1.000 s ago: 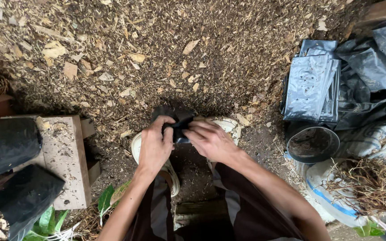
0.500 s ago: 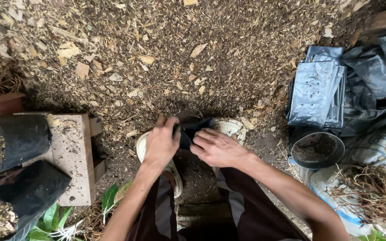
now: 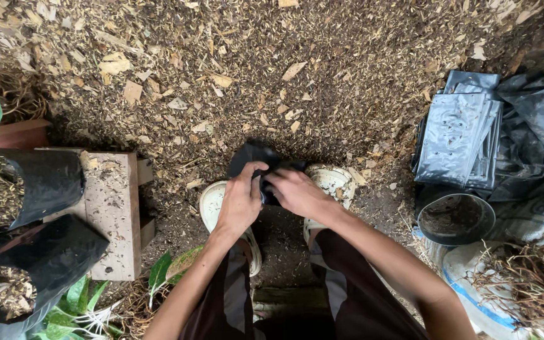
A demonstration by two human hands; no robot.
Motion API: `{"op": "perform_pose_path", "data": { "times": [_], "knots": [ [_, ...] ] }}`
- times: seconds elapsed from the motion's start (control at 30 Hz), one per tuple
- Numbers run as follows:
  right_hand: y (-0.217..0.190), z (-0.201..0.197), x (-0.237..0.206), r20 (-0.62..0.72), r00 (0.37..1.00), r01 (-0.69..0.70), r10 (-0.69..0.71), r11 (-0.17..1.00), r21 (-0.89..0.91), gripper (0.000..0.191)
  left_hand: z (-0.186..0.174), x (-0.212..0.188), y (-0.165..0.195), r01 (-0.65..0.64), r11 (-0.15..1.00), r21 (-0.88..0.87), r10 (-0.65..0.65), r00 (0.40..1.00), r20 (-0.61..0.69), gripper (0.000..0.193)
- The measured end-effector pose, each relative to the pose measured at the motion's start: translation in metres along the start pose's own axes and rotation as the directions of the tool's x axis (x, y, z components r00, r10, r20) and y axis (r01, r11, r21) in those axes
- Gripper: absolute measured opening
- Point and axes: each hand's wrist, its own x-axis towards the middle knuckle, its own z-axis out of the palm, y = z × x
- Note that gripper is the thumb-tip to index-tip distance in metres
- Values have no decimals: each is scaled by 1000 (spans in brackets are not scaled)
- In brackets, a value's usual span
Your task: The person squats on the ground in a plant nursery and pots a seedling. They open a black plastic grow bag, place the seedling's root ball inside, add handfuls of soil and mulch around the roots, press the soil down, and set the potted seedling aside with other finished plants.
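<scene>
Both hands have shifted forward, gripping an empty black bag (image 3: 256, 160).

Flat grey plastic bags (image 3: 458, 135), stacked right

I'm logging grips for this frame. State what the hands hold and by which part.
Both hands, left hand and right hand, hold one black plastic bag by its near edge, fingers pinching the rim.
</scene>
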Motion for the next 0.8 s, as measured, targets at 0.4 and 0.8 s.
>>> {"op": "perform_pose_path", "data": {
  "times": [0.4,0.8],
  "knots": [
    [15,18,16,229,935,-284,271,959,24,19,6,-1,-16,-295,953,-74,289,954,-86,37],
    [16,17,14,-266,884,235,-385,857,-459,29,-13,-4,3,-80,919,385,110,992,-57,73]
  ]
}}
